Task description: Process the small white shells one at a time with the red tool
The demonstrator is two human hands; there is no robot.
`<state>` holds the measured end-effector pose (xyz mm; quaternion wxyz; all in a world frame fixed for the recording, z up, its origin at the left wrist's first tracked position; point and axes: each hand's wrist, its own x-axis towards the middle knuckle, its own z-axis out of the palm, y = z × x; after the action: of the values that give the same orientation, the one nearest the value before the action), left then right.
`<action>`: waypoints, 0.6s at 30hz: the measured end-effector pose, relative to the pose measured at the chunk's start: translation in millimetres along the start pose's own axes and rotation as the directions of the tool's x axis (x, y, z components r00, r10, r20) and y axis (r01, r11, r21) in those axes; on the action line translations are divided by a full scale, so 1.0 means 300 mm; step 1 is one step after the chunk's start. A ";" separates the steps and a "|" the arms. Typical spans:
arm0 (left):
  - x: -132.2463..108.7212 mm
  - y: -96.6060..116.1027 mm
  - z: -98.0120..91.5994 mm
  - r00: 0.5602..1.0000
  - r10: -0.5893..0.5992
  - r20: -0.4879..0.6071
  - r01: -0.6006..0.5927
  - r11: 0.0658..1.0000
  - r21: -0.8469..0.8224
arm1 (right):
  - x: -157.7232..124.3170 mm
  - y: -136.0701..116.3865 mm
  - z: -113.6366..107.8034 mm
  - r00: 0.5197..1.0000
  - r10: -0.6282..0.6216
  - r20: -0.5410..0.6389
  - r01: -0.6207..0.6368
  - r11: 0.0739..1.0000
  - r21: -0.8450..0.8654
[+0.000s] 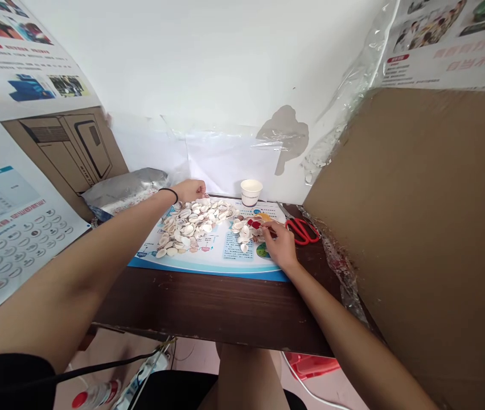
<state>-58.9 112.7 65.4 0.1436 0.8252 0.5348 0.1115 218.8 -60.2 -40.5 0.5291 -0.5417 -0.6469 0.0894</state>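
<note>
Many pale seashells (189, 222) lie heaped on a printed blue-and-white sheet (221, 267). My left hand (189, 190) is at the far edge of this heap, its fingers curled downward and closed by the shells; whatever they pinch is too small to name. To the right lies a smaller group of shells (245, 232) with some dark red pieces (254, 224) among them. Against its right side is my right hand (280, 245), thumb and fingertips drawn together. What sits between those fingertips cannot be made out.
A white paper cup (251, 192) stands behind the shells against the wall. Red-handled scissors (302, 229) lie right of my right hand. A silvery plastic bag (127, 188) rests at the back left. Cardboard panels (430, 228) flank the dark wooden table (208, 307).
</note>
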 end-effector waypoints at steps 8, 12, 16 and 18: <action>-0.085 0.101 0.036 0.926 0.018 -0.377 -0.182 0.896 -0.404 | 0.001 -0.017 -0.011 0.999 0.023 0.025 -0.023 0.999 0.028; -0.227 0.236 0.145 0.952 -0.134 -0.275 -0.192 0.440 -0.877 | -0.002 -0.022 -0.015 1.000 0.004 0.011 -0.004 1.000 0.004; -0.318 0.327 0.279 0.983 -0.181 -0.017 -0.016 0.009 -1.000 | -0.002 -0.029 -0.020 0.999 0.002 -0.043 -0.003 1.000 -0.020; -0.329 0.336 0.321 0.977 -0.202 0.069 0.051 -0.096 -0.994 | -0.003 -0.038 -0.022 0.998 -0.013 -0.056 0.012 1.000 -0.018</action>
<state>19.5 -27.9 8.4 0.6852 0.3914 0.3618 0.4964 216.9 -68.2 -30.4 0.5427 -0.5448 -0.6360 0.0651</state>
